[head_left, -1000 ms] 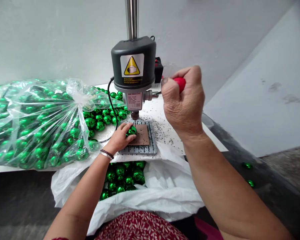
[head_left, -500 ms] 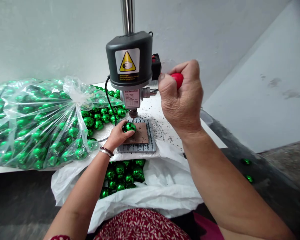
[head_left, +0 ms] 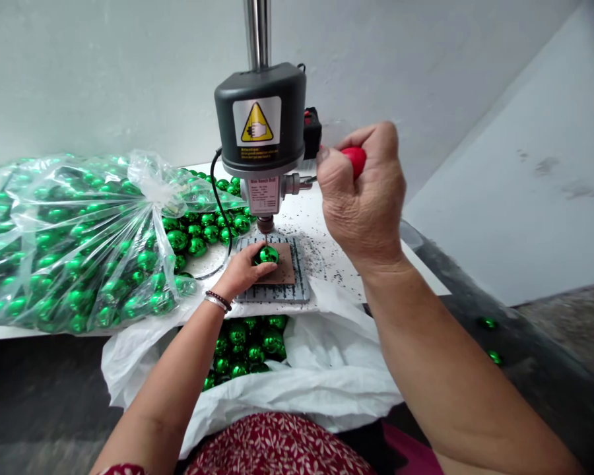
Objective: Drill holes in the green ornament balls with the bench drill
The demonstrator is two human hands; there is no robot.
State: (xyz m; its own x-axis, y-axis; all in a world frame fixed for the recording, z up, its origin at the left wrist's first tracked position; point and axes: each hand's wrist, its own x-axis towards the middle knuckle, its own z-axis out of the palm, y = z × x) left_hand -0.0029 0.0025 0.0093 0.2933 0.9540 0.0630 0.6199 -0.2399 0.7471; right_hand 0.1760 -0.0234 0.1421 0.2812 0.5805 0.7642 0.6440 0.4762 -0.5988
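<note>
Left hand [head_left: 242,269] grasps green ball [head_left: 268,254] from its left | round, no long axis | below drill bit [head_left: 266,238], contact unclear | right hand [head_left: 366,204] clenched around red knob [head_left: 357,161]

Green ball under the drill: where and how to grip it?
Green ball: likely best across its round sides, from the left, as the left hand grips it; the drill bit stands over its top, so keep that free.

We see one dark beaded bracelet [head_left: 220,296], one thin silvery bangle [head_left: 214,302] and one dark red cloth garment [head_left: 277,445] with pale leaf print.
</note>
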